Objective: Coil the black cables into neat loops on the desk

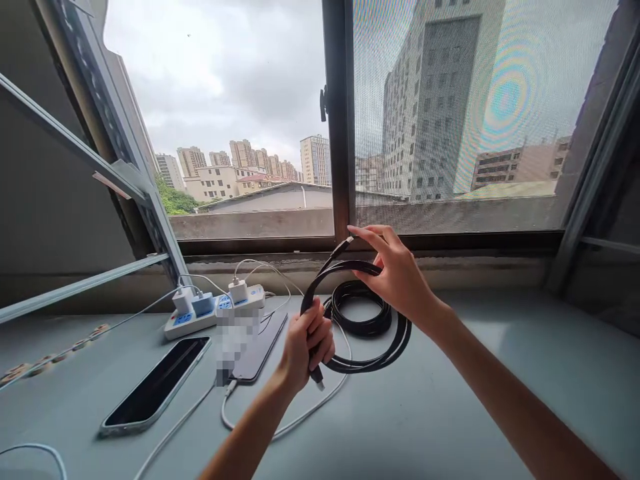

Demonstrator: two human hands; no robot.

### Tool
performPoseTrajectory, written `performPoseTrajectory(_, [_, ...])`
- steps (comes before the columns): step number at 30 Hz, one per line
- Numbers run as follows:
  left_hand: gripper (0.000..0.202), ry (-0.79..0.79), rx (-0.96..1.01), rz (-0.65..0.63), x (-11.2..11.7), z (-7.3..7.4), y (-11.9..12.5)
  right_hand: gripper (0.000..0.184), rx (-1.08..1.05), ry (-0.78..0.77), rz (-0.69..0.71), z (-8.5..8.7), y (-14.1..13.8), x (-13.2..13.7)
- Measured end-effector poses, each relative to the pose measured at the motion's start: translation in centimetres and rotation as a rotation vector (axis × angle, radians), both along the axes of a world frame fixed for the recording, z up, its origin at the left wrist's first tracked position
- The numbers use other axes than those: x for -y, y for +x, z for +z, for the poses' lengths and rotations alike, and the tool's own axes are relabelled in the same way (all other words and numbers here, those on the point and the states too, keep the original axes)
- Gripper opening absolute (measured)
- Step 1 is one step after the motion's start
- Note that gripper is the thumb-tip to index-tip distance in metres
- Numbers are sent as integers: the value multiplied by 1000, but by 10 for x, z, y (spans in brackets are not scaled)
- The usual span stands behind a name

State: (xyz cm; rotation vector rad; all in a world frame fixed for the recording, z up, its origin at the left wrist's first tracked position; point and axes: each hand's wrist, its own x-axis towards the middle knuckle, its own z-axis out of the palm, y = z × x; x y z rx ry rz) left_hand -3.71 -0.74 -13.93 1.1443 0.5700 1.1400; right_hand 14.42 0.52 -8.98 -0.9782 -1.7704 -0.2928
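My left hand (pixel 306 343) is closed round a coiled black cable (pixel 371 363), holding the loops together with one plug end poking out below the fist. My right hand (pixel 397 275) pinches the upper part of the same cable loop, its free connector end sticking up past the fingers toward the window. A second black coil (pixel 361 325) lies flat on the grey sill (pixel 450 400) just behind the held loops.
A white power strip (pixel 215 313) with chargers plugged in sits at the back left. Two phones lie face up, one (pixel 156 390) at the left and one (pixel 260 347) near my left hand, with white cables (pixel 300 417) trailing across the sill. The window frame (pixel 340 120) stands behind.
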Motion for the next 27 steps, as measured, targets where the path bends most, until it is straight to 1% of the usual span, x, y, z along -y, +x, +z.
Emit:
performPoseTrajectory(4, [54, 26, -16, 18, 1, 0, 1, 58, 37, -21, 9, -2, 1, -3])
performPoseTrajectory(8, [58, 86, -81, 46, 1, -1, 2, 62, 78, -67, -10, 1, 1, 1])
performPoseTrajectory(9, [59, 105, -101, 63, 0, -1, 1, 58, 102, -91, -32, 2, 1, 4])
performPoseTrajectory(10, [59, 124, -122, 85, -1, 0, -1, 50, 125, -121, -63, 4, 0, 6])
performPoseTrajectory(12, [59, 154, -162, 133, -4, 3, -5, 28, 150, -206, -148, 8, 0, 12])
performPoseTrajectory(13, [58, 160, -180, 151, -6, 4, -7, 20, 150, -254, -195, 9, -1, 14])
performPoseTrajectory(14, [57, 160, -195, 165, -7, 4, -9, 17, 145, -295, -240, 10, -1, 16])
performPoseTrajectory(15, [56, 157, -206, 171, -9, 4, -10, 19, 133, -326, -273, 11, -1, 17])
performPoseTrajectory(17, [54, 153, -203, 169, -11, 2, -10, 21, 86, -343, -285, 11, -1, 15])
performPoseTrajectory(22, [49, 121, -103, 89, -10, -12, 0, 28, -67, -275, -169, 9, -1, 8])
performPoseTrajectory(25, [48, 103, -85, 40, -10, -15, 5, 31, -63, -214, -167, 12, -4, 9])
performPoseTrajectory(27, [48, 131, -86, 45, -10, -13, 6, 30, -49, -168, -186, 15, -5, 12])
